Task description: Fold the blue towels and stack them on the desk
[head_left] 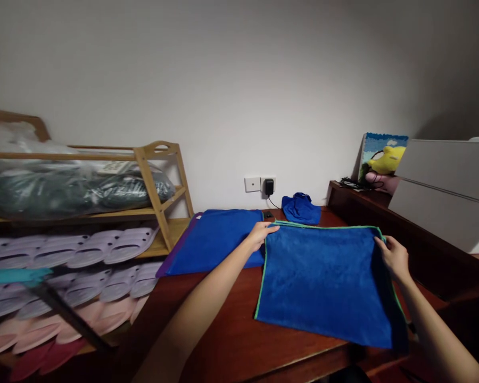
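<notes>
A blue towel (323, 282) with a green edge is stretched out between both hands over the wooden table. My left hand (260, 235) pinches its upper left corner, where more than one layer of edging shows. The upper right corner is gripped by my right hand (394, 257), thumb and fingers closed on it. The towel's lower edge hangs near the table's front edge. Just left of it lies a flat pile of blue cloth (219, 236), with a purple layer showing along its left side. A crumpled blue cloth (301, 208) sits behind the towel by the wall.
The reddish-brown wooden table (223, 324) stands against the wall. A black plug (269, 186) is in the wall socket. On the left, a wooden rack (155, 197) holds several slippers (91, 250) and plastic-wrapped bundles. White drawers (447, 186) and a yellow plush toy (387, 159) are at right.
</notes>
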A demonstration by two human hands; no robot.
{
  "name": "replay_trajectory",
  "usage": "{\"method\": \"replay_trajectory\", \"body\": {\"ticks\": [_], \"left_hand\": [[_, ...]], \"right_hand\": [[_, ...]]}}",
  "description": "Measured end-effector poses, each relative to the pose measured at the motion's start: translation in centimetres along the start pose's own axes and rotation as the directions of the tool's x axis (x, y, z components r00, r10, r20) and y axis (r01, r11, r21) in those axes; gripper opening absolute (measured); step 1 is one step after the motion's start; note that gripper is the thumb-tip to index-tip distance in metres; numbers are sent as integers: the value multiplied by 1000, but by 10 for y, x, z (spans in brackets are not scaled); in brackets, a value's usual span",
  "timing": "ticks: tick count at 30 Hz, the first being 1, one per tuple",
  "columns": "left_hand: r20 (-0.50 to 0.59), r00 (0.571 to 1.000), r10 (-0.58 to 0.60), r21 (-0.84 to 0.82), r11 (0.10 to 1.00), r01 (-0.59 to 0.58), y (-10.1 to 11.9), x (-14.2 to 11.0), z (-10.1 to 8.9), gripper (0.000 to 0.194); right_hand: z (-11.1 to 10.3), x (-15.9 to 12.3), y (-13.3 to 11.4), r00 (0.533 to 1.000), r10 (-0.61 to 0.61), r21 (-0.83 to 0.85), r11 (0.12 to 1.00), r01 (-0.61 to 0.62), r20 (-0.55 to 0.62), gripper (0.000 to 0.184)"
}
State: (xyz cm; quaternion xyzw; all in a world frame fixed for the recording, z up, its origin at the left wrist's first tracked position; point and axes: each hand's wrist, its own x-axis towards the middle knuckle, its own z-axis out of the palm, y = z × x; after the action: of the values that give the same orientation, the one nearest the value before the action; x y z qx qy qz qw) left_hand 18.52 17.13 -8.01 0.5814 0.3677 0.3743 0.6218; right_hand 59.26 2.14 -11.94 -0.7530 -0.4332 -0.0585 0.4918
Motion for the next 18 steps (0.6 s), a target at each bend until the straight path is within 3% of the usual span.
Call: {"method": "replay_trajectory", "body": {"ticks": [8,12,18], "left_hand": [[-91,991,100,-143,983,-112,33,-42,-37,41],[-128,980,153,-192,965,-176,53,-69,-61,33],[-297,935,195,-292,914,-284,86,-106,-98,26]], "right_hand": [[9,-5,-52,994,-108,302,948,100,11,49],[16,-11,-86,992,-127,478,872,100,24,43],[43,-15,-139,980,-189,628,770,109,61,44]]}}
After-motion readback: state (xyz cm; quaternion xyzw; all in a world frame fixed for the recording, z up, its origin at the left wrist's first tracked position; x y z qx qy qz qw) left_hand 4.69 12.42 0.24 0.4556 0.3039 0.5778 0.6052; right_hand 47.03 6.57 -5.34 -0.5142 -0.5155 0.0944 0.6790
